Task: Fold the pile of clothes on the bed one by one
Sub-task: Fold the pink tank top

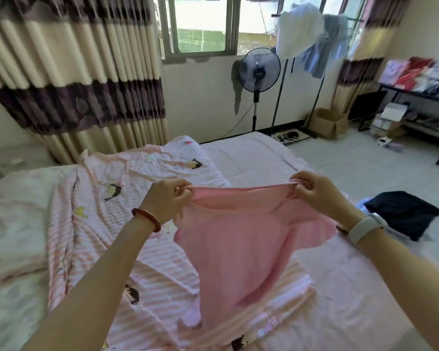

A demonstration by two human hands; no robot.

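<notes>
You are holding a pink garment (241,239) up above the bed (251,155), your left hand (166,198) and right hand (317,196) each pinching a top corner. It seems you are spreading it for folding; next, lay it flat on the bed, near the dark garment (401,211).

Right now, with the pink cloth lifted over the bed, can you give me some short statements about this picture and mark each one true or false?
1. Both hands pinch the top edge of the plain pink cotton garment, the left hand at one end and the right hand at the other. True.
2. The pink garment lies folded flat on the bed. False: it hangs spread out between the hands.
3. A dark navy folded cloth lies on the bed to the right. True.
4. The black standing fan is on the bed. False: it stands on the floor under the window.
5. The left wrist wears a white band. False: it wears a reddish-brown bead bracelet; the white band is on the right wrist.
</notes>
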